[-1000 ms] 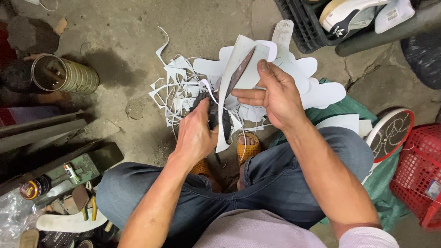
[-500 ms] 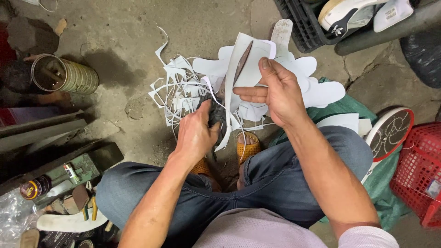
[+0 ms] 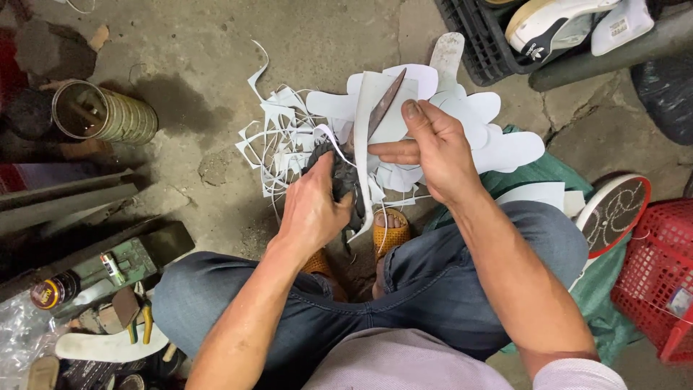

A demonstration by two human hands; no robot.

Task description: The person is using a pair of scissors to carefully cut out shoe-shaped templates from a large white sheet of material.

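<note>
Mid-cut: left hand [image 3: 314, 209] clenched on dark shears [image 3: 361, 155], right hand [image 3: 433, 155] pinching white sheet [image 3: 368, 108] at twelve o'clock above knees; probably next, turning sheet along outline, fingers clear of blades

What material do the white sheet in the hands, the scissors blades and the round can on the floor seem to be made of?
White sheet: probably thin foam or card; matte, bends in a soft curve, cut edges clean.
Scissors blades: metal, dull brownish, possibly rusty or stained.
Round can: likely tin; ribbed wall with a dull yellowish sheen.
Both hands, left and right, grip them.
</note>
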